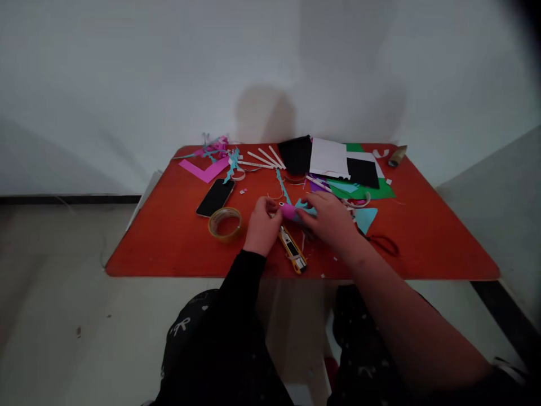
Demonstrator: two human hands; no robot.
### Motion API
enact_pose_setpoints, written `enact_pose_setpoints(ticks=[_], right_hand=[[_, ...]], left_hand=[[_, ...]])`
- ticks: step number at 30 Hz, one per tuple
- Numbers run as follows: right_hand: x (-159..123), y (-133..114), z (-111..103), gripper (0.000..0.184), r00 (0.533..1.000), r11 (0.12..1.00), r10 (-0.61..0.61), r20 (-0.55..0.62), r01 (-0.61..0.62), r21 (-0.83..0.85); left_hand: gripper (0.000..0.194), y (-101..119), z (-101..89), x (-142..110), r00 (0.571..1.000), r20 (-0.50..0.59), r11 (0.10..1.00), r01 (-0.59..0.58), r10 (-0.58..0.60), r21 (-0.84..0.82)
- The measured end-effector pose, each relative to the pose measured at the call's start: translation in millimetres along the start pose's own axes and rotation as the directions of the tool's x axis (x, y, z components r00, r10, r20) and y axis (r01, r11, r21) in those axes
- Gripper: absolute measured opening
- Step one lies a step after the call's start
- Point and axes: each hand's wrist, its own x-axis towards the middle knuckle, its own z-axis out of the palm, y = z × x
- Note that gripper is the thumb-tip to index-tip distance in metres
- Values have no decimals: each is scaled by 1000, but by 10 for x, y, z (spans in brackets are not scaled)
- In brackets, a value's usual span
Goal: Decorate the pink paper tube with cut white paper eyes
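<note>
A pink paper roll (pixel 288 211), it seems, sits pinched between the hands (pixel 262 223) (pixel 327 220).

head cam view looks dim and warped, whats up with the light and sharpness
In the head view, the light is flat and dim, with a soft-edged shadow on the white wall; the top right corner falls to black; wide-angle distortion seems to stretch the red tabletop; the left hand and right hand look slightly soft.

Behind the orange-red table (pixel 169 251), a plain white wall (pixel 127 84) with dark skirting (pixel 63 199) meets a pale floor (pixel 54 270), probably tile.
</note>
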Motion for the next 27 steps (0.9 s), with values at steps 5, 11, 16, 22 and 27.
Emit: enact_pose_setpoints(ticks=[5, 11, 16, 22, 27], right_hand=[[-40, 405, -66, 33, 995, 990, 46, 85, -57, 126], [-149, 440, -87, 60, 957, 999, 14, 290, -5, -32], [-172, 364, -75, 58, 958, 997, 22, 287, -1, -74], [-203, 311, -62, 57, 976, 994, 4, 219, 19, -104], [-227, 257, -58, 52, 989, 981, 11, 150, 18, -194]], left_hand=[[12, -22, -63, 44, 996, 17, 995, -88, 87, 47], [6, -28, -60, 61, 999, 38, 997, -19, 22, -78], [23, -46, -46, 71, 993, 100, 984, 78, -63, -159], [23, -66, -63, 89, 988, 114, 963, 128, -104, -237], [30, -34, -97, 75, 989, 113, 965, 118, -94, -235]])
